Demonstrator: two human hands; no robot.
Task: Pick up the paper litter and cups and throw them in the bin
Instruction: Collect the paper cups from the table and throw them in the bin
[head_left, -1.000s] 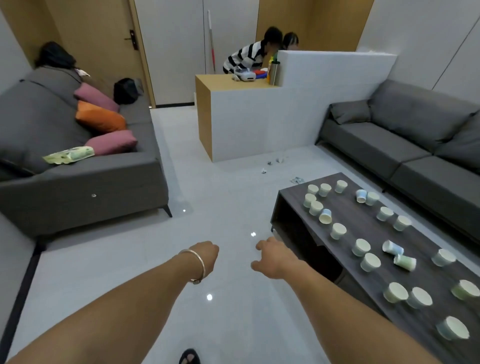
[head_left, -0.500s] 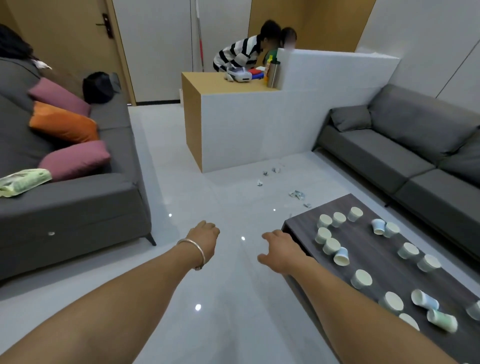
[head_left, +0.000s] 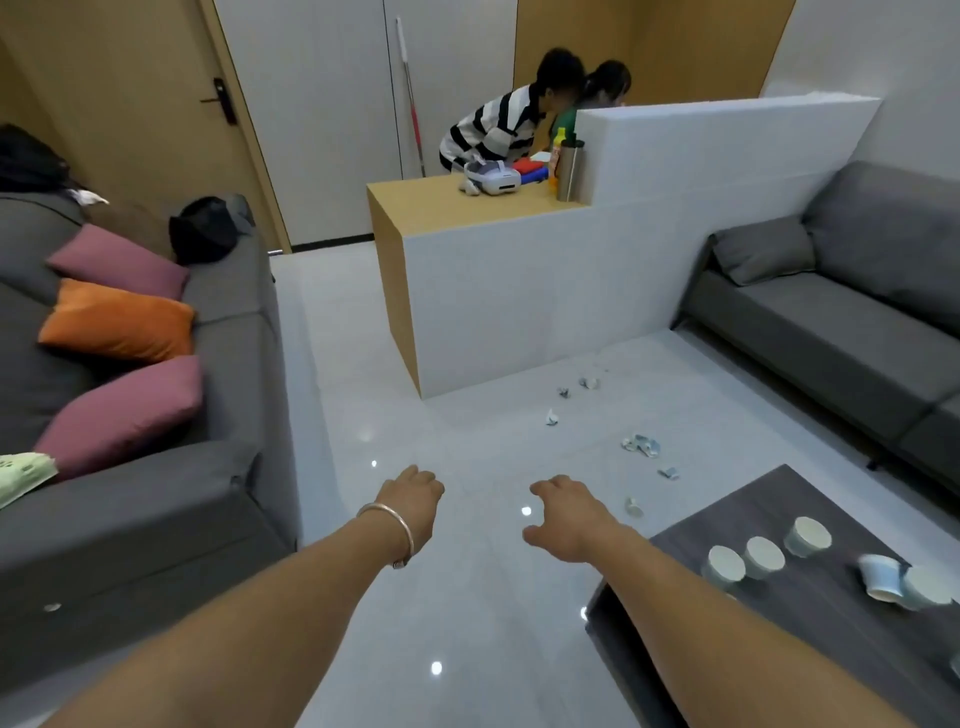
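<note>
The left hand (head_left: 413, 499) (the one with the silver bangle (head_left: 400, 530)) hangs over the floor (head_left: 467, 613). Its fingers are bent down loosely and it holds nothing. Just to its right, the right hand (head_left: 566, 519) has its fingers spread a little, and it holds nothing too.

The paper litter lies on the floor, ahead and to the right. The closest scrap (head_left: 632, 506) is small and white. It sits near the right hand, at about 3 o'clock from it, by the corner of the tabletop (head_left: 779, 499). The biggest crumpled bit (head_left: 641, 445) is at about 1 o'clock. The other bits go on in a loose line toward 12 o'clock, up to the low white wall (head_left: 519, 312). All are tiny and scrunched, white and pale blue. The right hand is nearer, so I think it should reach first.

The cups (head_left: 763, 557) sit on the dark tabletop, at about 4 o'clock from the right hand. Three stand up in a row, white inside. A tipped cup (head_left: 878, 577) lies on its side farther right. No bin shows here.
</note>
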